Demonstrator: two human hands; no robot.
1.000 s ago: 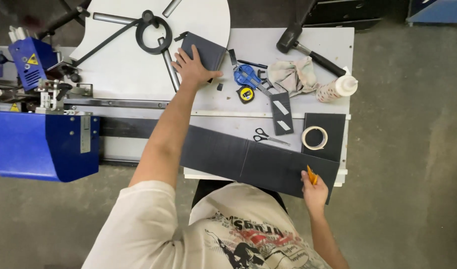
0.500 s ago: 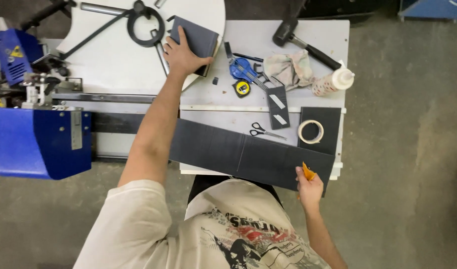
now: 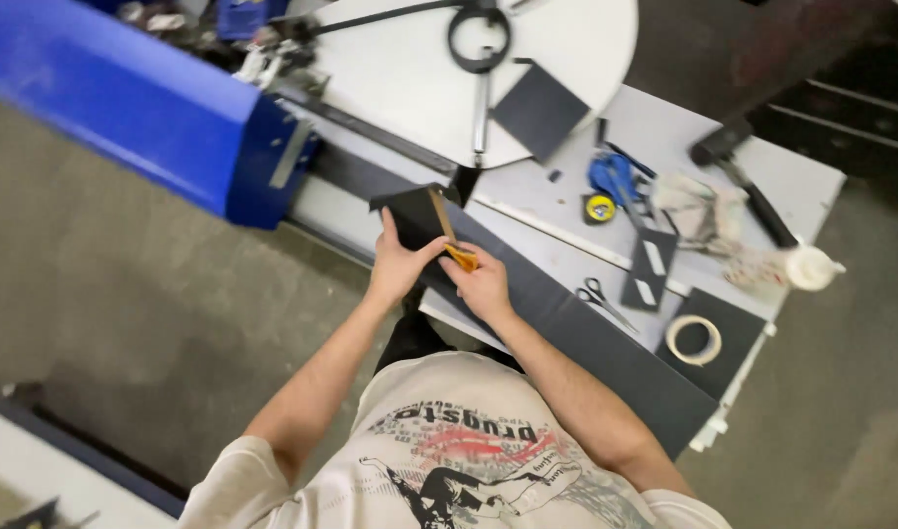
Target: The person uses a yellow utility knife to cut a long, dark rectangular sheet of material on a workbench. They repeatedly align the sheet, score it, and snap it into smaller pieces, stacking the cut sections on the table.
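A bare concrete floor (image 3: 126,323) took up the whole left side below you and gave the widest open room. Against it ran the long blue machine housing (image 3: 145,108), slanting from the top left corner down to its squared end just beside the workbench (image 3: 664,137). The bench's near edge cut diagonally across the middle, and its far right corner ended near more floor. A white round table (image 3: 567,69) overlapped the bench's upper edge, with a black ring (image 3: 479,39) near its centre and a dark square piece (image 3: 540,113) lying over its rim.

Along the bench's near edge lay a long dark strip of material (image 3: 606,353), running from your hands down to the right corner and slightly overhanging that edge. Your left hand (image 3: 400,264) gripped the raised left end of the strip, thumb on top, just past the blue housing's end. Your right hand (image 3: 480,284) was closed around an orange-handled knife (image 3: 449,235), its blade lying across the strip's raised end, touching it. The two hands sat just beside each other.

Right of your hands the bench was crowded: a hammer (image 3: 753,191) near the far edge, a white bottle (image 3: 806,266), a crumpled rag (image 3: 694,201), a blue-handled tool (image 3: 614,176), a yellow tape measure (image 3: 599,208), small scissors (image 3: 604,299), and a roll of tape (image 3: 694,339) on a dark square near the right corner.
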